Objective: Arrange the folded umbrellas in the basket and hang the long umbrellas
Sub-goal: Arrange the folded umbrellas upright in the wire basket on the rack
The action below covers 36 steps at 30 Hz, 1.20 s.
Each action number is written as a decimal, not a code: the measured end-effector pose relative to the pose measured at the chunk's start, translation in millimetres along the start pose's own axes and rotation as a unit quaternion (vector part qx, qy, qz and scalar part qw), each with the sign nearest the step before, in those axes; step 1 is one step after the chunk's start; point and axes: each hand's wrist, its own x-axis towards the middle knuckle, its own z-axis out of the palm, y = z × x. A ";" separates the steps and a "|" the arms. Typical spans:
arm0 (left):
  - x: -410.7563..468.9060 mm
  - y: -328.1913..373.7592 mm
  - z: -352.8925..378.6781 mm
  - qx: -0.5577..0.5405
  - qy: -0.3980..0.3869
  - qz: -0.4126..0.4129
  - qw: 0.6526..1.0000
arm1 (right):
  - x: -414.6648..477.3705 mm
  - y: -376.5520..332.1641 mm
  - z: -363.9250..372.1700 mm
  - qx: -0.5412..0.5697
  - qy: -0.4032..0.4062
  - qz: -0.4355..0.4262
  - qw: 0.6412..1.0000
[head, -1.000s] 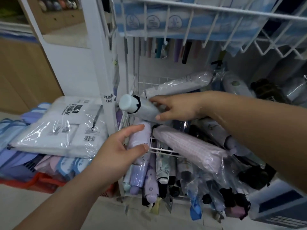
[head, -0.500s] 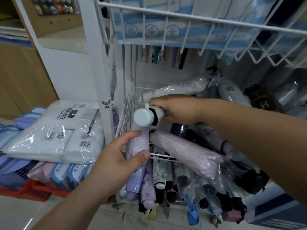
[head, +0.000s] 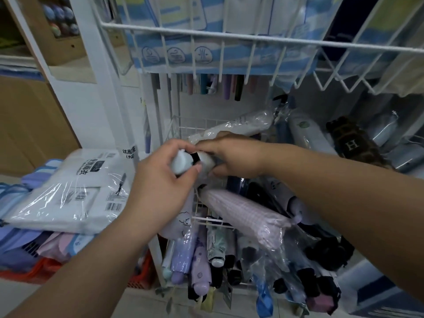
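A white wire basket [head: 207, 220], its front rim crowded with folded umbrellas too many to count, leaves little free room beneath one upper wire shelf [head: 252, 42]. Two hands meet above the rim: the left hand [head: 160, 187] clasps the pale cap of one folded umbrella [head: 183, 162], whose body the right hand [head: 236, 157] grasps.

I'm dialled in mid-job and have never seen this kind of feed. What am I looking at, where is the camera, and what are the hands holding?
No machine here: a person's two bare hands, filmed by one wide-angle camera worn on the head, looking down. Both grip one folded umbrella: the left hand wraps its pale handle end, the right hand holds the body. Below is a white wire basket of wrapped folded umbrellas, including a lilac checked one. Packaged raincoats lie stacked to the left.
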 end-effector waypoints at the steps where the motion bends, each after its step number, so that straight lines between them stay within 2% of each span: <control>1: 1.5 -1.7 -1.7 -0.023 0.011 -0.019 1.000 | 0.9 0.2 1.3 0.020 -0.004 -0.001 1.000; 6: 0.1 -2.6 -13.4 -0.217 0.053 -0.070 0.972 | 1.7 12.6 -6.2 0.053 -0.004 0.056 0.997; 11: -2.0 1.7 -19.5 -0.328 0.081 -0.072 0.938 | -11.7 21.2 -26.0 0.043 0.038 0.083 0.995; 15: 0.7 7.4 -16.5 -0.437 0.081 -0.091 0.891 | -27.3 22.4 -45.0 -0.055 0.096 0.084 0.990; 18: 5.5 8.9 -6.6 -0.490 0.052 -0.095 0.865 | -54.1 20.3 -57.1 -0.063 0.122 0.100 0.986; 23: 15.8 22.7 24.9 -0.481 -0.046 -0.111 0.869 | -114.8 21.3 -61.2 -0.125 0.166 0.148 0.967; 28: 37.6 54.8 66.9 -0.388 -0.133 -0.120 0.904 | -172.4 29.6 -70.1 -0.175 0.187 0.249 0.934; 36: 65.9 103.5 158.1 -0.269 -0.201 -0.061 0.940 | -234.4 55.0 -60.0 -0.296 0.257 0.402 0.828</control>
